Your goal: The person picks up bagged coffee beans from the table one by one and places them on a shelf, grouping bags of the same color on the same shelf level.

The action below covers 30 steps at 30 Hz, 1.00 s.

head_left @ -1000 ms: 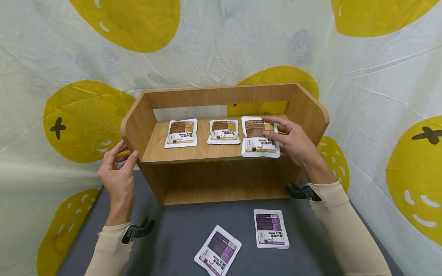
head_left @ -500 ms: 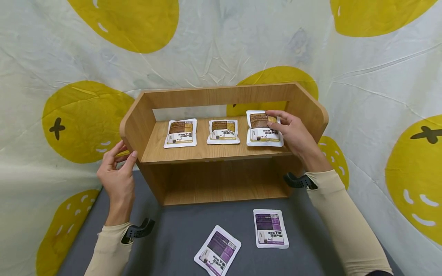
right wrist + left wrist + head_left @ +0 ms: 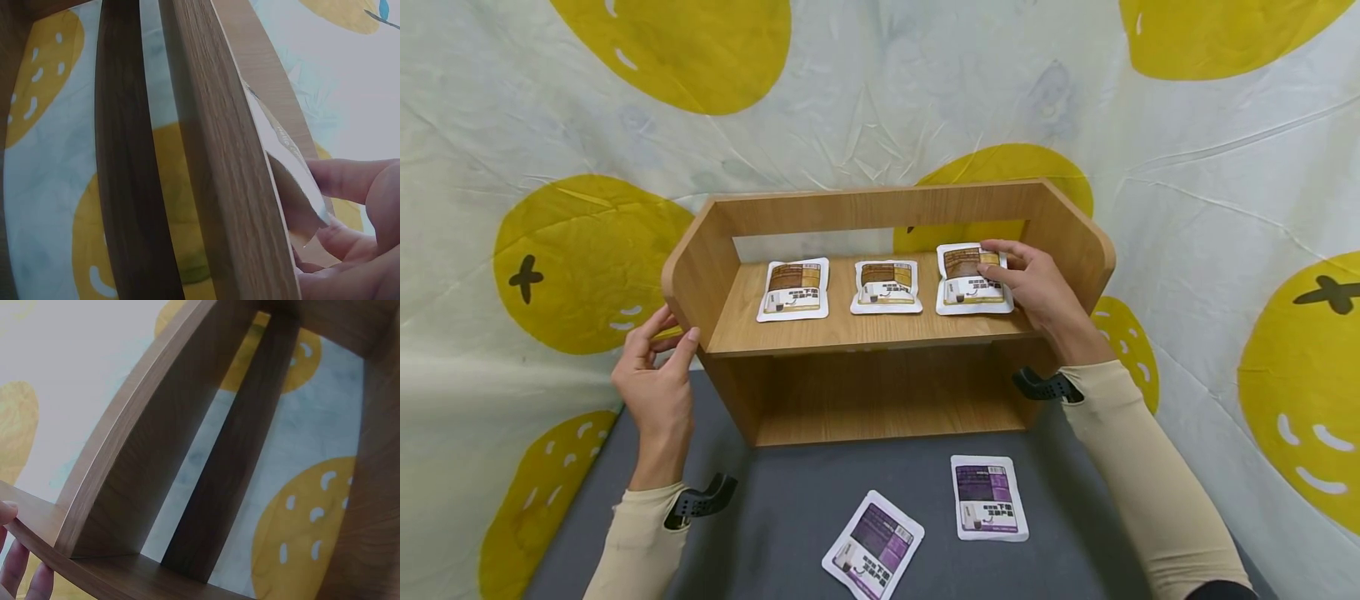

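A wooden two-tier shelf (image 3: 880, 343) stands on the table. The left hand (image 3: 658, 392) holds the edge of its left side panel, thumb on one side and fingers on the other, as the left wrist view confirms. On the upper board, at the right, the right hand (image 3: 1033, 287) grips the right edge of a brown-and-white pouch (image 3: 962, 287). Seen from the right wrist, this pouch (image 3: 284, 144) is tilted, partly hidden by the board edge. Two more brown-and-white pouches, a left one (image 3: 793, 290) and a smaller middle one (image 3: 886, 287), lie in line with it.
On the grey table (image 3: 775, 517) before the shelf lie two purple-and-white pouches, one turned at an angle (image 3: 874, 546) and one nearly straight (image 3: 990, 498). Side panels bound the upper board, and a rail (image 3: 880, 208) runs along its back. A patterned curtain (image 3: 865, 108) hangs behind.
The right hand has moved the brown-and-white pouch back and slightly right, from over the front edge onto the upper board. The left hand has stayed on the side panel.
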### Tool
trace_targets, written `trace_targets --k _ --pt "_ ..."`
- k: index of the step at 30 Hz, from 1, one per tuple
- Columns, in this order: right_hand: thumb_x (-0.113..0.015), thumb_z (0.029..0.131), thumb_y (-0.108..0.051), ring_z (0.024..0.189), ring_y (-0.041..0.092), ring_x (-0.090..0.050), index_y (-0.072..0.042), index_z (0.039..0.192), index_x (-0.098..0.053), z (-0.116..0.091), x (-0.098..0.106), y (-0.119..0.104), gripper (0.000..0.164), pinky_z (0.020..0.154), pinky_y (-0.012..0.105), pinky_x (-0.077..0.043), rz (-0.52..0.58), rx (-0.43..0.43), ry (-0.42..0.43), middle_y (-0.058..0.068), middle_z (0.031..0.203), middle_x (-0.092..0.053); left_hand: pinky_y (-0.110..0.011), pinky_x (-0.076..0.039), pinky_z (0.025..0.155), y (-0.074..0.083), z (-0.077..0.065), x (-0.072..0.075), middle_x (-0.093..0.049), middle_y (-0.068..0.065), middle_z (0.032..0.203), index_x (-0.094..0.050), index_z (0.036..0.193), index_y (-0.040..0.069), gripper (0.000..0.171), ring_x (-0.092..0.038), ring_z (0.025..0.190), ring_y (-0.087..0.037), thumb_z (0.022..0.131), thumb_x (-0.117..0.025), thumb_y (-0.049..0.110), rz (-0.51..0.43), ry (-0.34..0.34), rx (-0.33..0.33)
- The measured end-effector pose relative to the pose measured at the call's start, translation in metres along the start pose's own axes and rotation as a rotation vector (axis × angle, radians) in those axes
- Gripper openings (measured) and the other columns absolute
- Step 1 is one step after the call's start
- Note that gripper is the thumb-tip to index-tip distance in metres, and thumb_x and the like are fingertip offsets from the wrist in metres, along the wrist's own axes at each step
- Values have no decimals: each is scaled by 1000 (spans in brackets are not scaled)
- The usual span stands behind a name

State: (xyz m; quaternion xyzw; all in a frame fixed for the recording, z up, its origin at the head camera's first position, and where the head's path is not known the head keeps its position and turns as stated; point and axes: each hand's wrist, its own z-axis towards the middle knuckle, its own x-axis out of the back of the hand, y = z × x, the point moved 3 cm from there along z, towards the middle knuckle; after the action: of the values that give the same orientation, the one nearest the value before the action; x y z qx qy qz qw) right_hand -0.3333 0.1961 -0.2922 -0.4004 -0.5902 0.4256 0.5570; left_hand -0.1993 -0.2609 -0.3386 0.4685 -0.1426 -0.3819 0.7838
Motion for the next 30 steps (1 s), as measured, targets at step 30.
trace_targets --k 30 --pt "-71 97 -26 132 34 -34 -11 155 -44 11 3 -7 66 116 47 -28 -264 -11 -149 22 159 -33 -20 -54 69 4 0 -1 -68 -3 111 -76 123 16 41 -61 87 -18 84 -82 5 12 12 -3"
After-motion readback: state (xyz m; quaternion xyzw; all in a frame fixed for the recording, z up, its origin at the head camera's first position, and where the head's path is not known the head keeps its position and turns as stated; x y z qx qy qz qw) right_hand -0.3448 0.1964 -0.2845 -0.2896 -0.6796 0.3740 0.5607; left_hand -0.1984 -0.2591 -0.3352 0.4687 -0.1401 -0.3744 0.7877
